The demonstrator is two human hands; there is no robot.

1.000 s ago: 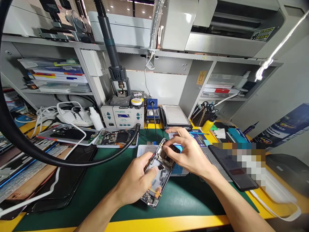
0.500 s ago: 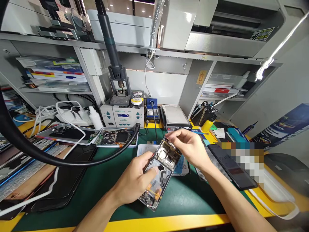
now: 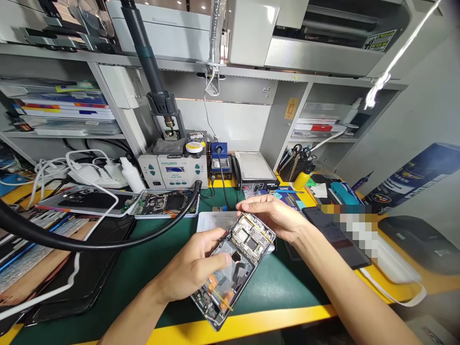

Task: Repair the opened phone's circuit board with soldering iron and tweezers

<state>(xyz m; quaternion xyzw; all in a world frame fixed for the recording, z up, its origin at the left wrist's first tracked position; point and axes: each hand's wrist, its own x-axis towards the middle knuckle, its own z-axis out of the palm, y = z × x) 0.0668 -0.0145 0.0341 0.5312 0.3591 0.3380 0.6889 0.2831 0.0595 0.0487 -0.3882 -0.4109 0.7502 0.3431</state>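
Observation:
An opened phone (image 3: pixel 241 273), back cover off, is tilted above the mat. Its circuit board (image 3: pixel 251 235) shows in the upper half, and orange flex cables lie low in the frame. My left hand (image 3: pixel 196 268) is closed round the phone's left side, thumb pressed on the inside. At the top edge, my right hand (image 3: pixel 276 215) is closed with its thumb and fingertips together, gripping the phone's upper end. Part of the right fingers is hidden behind the frame, so a small part in them could not be seen. Behind the phone lies a pale tray (image 3: pixel 210 221).
A green mat (image 3: pixel 283 282) covers the bench. A thick black hose (image 3: pixel 118 244) arcs across the left. The hot-air station (image 3: pixel 175 172) and soldering iron stand (image 3: pixel 220 165) are at the back. A dark phone (image 3: pixel 338 239) lies right; opened devices (image 3: pixel 167 203) lie back left.
The phone has turned to face me more and come slightly nearer. My right hand has shifted from over the top of the board to behind the upper edge. The view has moved slightly right.

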